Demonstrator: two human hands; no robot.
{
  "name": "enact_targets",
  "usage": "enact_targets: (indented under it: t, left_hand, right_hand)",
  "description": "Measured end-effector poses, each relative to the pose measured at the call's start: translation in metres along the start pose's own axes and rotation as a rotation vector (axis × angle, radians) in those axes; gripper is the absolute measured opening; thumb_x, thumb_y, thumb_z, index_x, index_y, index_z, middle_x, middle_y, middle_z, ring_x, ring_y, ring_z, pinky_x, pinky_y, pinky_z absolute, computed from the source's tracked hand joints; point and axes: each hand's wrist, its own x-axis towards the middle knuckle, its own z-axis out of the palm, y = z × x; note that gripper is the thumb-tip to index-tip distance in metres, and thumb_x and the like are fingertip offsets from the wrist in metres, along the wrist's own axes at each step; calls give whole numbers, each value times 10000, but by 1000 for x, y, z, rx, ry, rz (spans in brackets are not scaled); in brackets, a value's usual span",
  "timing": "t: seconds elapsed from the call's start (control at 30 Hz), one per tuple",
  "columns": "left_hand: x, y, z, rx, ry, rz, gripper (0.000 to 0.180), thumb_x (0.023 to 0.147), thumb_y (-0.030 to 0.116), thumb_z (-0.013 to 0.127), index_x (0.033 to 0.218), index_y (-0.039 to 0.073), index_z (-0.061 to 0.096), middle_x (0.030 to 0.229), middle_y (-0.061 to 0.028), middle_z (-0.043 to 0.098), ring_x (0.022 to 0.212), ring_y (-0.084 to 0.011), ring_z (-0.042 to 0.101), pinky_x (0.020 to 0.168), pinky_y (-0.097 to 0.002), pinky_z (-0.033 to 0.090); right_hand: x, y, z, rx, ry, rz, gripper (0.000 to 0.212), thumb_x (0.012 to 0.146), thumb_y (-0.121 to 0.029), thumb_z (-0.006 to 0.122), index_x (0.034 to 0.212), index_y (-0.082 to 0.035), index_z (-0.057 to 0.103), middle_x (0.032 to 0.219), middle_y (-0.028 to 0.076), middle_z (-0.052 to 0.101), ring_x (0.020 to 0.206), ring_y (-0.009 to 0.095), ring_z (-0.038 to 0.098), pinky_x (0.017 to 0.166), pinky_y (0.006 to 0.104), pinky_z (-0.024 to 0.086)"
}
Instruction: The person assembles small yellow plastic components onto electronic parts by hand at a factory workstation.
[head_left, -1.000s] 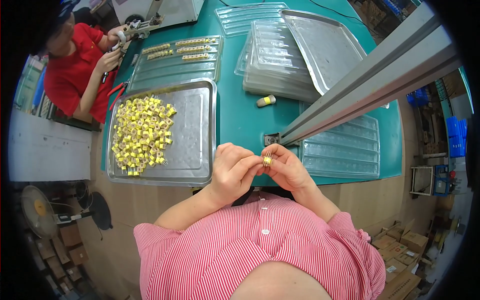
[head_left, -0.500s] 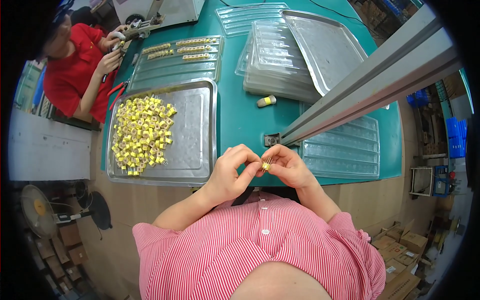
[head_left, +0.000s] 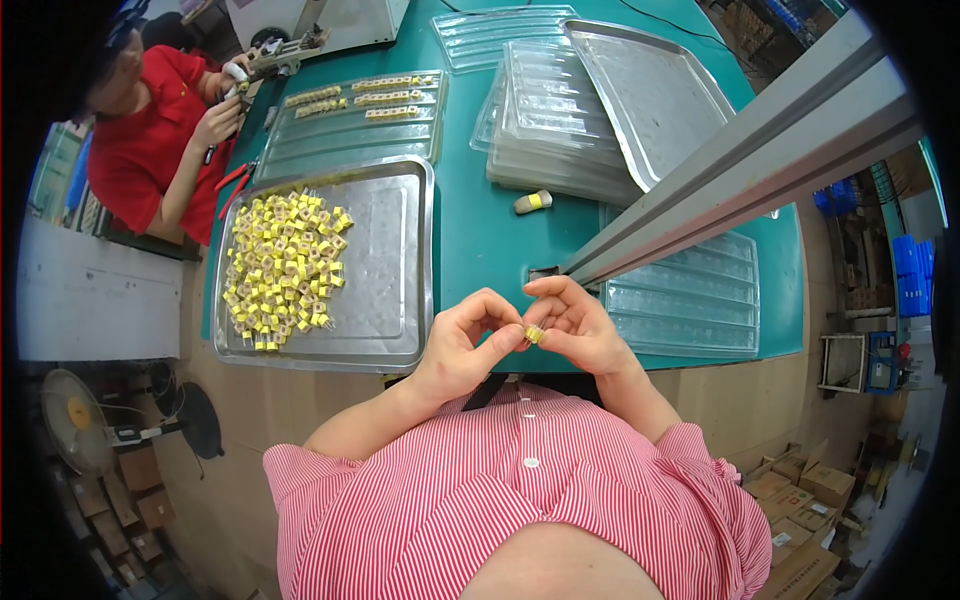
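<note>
A small yellow-taped coil with thin metal pins (head_left: 535, 334) is held between my hands, just in front of the table's near edge. My left hand (head_left: 466, 340) is closed, thumb and fingertips pinched at the coil's left side. On the other side, my right hand (head_left: 578, 328) grips it with the thumb, its index finger raised and the other fingers curled. To the left, a metal tray (head_left: 385, 270) bears a heap of similar yellow coils (head_left: 285, 262) over its left half.
Behind the tray lies a clear plastic tray (head_left: 400, 145) with rows of coils. Stacked plastic trays (head_left: 555, 120) and a tilted metal tray (head_left: 650, 95) stand farther right. A metal post (head_left: 720, 160) rises beside my right hand. A person in red (head_left: 165, 130) works at the far left, near red-handled pliers (head_left: 236, 178).
The coil has turned between my fingers, and its pins no longer point upward. My right index finger has lifted away from it. The tray and its heap look the same.
</note>
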Motion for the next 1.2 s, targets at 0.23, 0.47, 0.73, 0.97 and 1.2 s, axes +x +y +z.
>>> enact_targets:
  t: [0.23, 0.47, 0.73, 0.97, 1.2]
  left_hand:
    - [0, 6, -1, -110, -28, -201, 109, 778, 89, 540, 800, -4, 487, 757, -41, 513, 701, -88, 504, 631, -217, 420]
    - [0, 3, 1, -227, 10, -267, 133, 758, 81, 552, 827, 17, 459, 763, -37, 500, 688, -82, 496, 605, -204, 405]
    - [-3, 4, 3, -198, 2, -250, 161, 748, 65, 565, 851, 24, 448, 765, -25, 501, 684, -62, 487, 595, -191, 399]
    - [-2, -1, 3, -306, -26, -288, 157, 744, 71, 564, 842, 33, 448, 741, -9, 499, 671, -51, 472, 586, -183, 378]
    - [-2, -2, 5, -349, -16, -285, 158, 739, 67, 564, 835, 35, 442, 732, -5, 493, 654, -56, 463, 581, -189, 372]
  right_hand:
    - [-3, -7, 2, -259, -67, -50, 428, 744, 48, 529, 1133, 13, 353, 876, 105, 544, 838, 161, 548, 758, 256, 437]
    - [-4, -7, 5, -210, -20, -48, 419, 747, 55, 520, 1129, 12, 353, 883, 106, 542, 854, 151, 536, 762, 258, 430]
    - [-6, -8, 7, -264, -12, -79, 414, 751, 49, 522, 1130, 4, 360, 883, 100, 545, 851, 151, 535, 757, 258, 428]
    - [-8, -8, 7, -340, 7, -83, 416, 727, 68, 530, 1106, 10, 370, 858, 111, 551, 813, 153, 554, 718, 241, 446]
    - [-7, -8, 8, -340, -9, -116, 401, 730, 73, 524, 1097, 11, 373, 858, 118, 557, 804, 162, 564, 708, 243, 455]
